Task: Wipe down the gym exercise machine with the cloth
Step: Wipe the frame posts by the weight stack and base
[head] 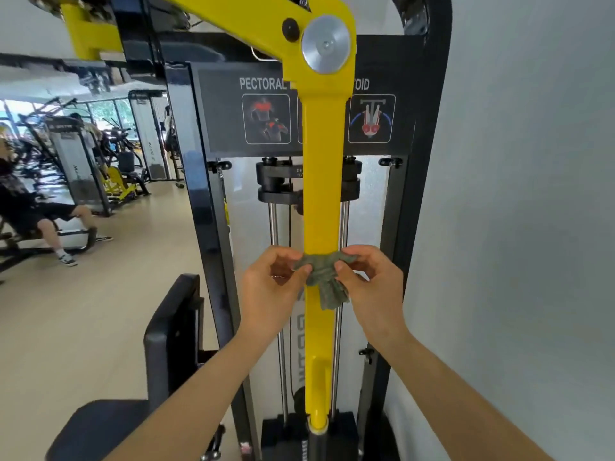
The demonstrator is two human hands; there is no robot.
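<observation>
Both hands are raised in front of the machine (429, 194), at about the middle of its long yellow arm (322, 194). This arm hangs straight down from a round silver disc (326, 44) at the top. The cloth (324, 277), grey-green and crumpled, lies across the front of the yellow arm and touches it. The left hand (269, 287) pinches the left end of the cloth between thumb and curled fingers. The right hand (372, 284) pinches the right end in the same way. So both hands are closed on the cloth, one on each side of the arm. A loose part of the cloth hangs down in front of the arm, between the two hands.

Behind the arm stand two shiny steel rods (273, 224) and a dark sign (266, 118) with the word PECTORAL and pictures of muscles. To the left, lower, there is a black back pad (173, 327) and a black seat (100, 427). A pale wall (532, 227) is on the right side. Far to the left, on the beige floor (100, 294), a person (33, 207) sits on another machine, and more gym equipment stands near the windows.
</observation>
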